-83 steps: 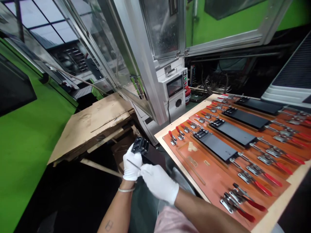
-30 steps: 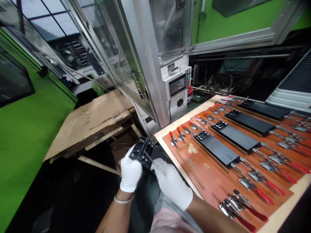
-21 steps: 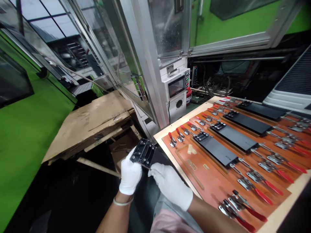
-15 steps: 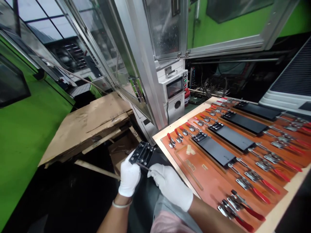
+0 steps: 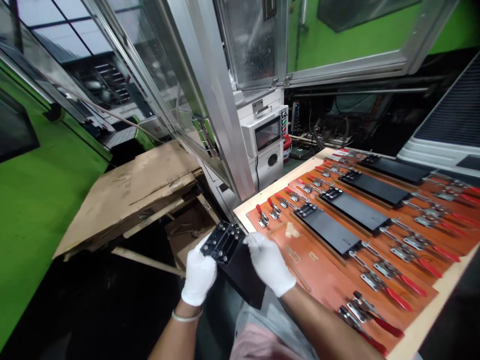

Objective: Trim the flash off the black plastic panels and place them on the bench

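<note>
A long black box-shaped part [image 5: 242, 280] is held in front of me at the left of the board, its ribbed end with several silvery round inserts facing up. My left hand [image 5: 201, 272], in a white glove, is closed round the left side of that end. My right hand [image 5: 268, 260], also gloved, is pinched at the part's right upper edge. A thin metal tool [image 5: 240, 230] shows only slightly beyond its fingertips; most of it is hidden by the hand.
To the right, an orange fixture board [image 5: 326, 287] carries several similar black parts [image 5: 330, 230] between red-handled toggle clamps [image 5: 386, 285]. A cardboard-topped table [image 5: 131, 185] stands left. An aluminium-framed door [image 5: 221, 125] and a control box with screen [image 5: 268, 132] are ahead.
My right hand has moved right and up, from the part's lower front edge to its right edge. The part has tilted, so its long dark side now shows.
</note>
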Available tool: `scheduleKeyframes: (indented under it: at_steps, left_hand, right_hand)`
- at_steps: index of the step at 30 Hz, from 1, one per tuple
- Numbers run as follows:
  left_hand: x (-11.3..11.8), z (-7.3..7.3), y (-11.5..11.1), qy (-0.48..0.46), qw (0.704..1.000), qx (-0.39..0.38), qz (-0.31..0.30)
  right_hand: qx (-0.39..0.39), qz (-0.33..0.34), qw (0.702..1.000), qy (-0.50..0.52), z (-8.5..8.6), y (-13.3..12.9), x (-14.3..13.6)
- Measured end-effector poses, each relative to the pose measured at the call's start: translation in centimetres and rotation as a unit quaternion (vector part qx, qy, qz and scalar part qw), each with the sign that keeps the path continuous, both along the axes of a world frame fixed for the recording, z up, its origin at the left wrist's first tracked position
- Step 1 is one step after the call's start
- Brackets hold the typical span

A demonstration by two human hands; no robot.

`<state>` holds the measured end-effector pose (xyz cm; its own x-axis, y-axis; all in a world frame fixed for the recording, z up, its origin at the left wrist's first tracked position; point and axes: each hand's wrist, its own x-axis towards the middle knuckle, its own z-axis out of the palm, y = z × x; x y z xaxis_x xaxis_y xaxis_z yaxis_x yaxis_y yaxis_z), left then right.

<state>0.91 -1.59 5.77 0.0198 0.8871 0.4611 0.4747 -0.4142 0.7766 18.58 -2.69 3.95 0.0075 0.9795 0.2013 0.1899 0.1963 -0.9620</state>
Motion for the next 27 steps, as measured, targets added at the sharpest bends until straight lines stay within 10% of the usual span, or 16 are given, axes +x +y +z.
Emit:
scheduleKeyframes:
  at_steps: [6, 15, 27]
  left_hand:
    - [0.0, -0.1, 0.1, 0.017, 1.0, 0.003, 0.012]
    - [0.6, 0.3, 0.5, -0.076, 0.994, -0.018, 0.079]
    - [-0.3, 0.8, 1.0, -0.115, 0.984, -0.048, 0.128]
  right_hand:
    - [-0.144, 0.062, 0.972, 0.173, -0.1, -0.2, -0.7]
    - [-0.048, 0.118, 0.992, -0.02, 3.0, -3.3, -1.4]
    - [-0.065, 0.079, 0.995, 0.005, 3.5, -3.5, -0.8]
